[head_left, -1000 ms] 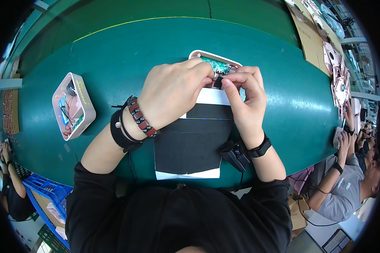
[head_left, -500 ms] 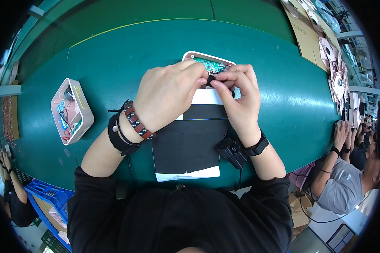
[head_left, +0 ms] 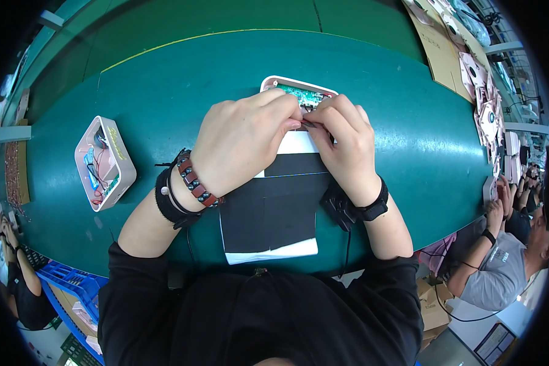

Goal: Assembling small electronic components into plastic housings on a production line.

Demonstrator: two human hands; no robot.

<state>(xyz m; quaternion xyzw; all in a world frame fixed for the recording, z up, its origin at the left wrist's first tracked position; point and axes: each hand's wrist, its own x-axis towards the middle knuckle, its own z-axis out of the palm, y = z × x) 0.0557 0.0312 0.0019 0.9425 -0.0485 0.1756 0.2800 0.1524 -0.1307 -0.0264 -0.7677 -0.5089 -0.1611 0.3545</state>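
Observation:
My left hand (head_left: 244, 131) and my right hand (head_left: 346, 137) meet with thumbs and fingers pinched. Between their fingertips a small black piece (head_left: 309, 124) shows as a thin sliver; right fingers grip it, while what the left ones hold is hidden. Just beyond the hands lies a pale open housing (head_left: 279, 79) with a green circuit board (head_left: 305, 96) inside; its near part is covered by my hands. Below them are black sheets (head_left: 268, 213) on white backing paper (head_left: 274, 253), the far part lying under my wrists.
A second pale housing (head_left: 123, 160) with wires, a blue part and a board stands at left. A black device (head_left: 338, 204) with a cable sits by my right wrist. Cardboard and pale parts (head_left: 488, 116) line the right edge. Co-workers sit at both sides; a blue crate (head_left: 73, 277) is lower left.
My right fingers have curled over the small black piece, which now shows less. The right hand has turned slightly inward; the left hand has barely moved. The co-worker's hands at right have shifted.

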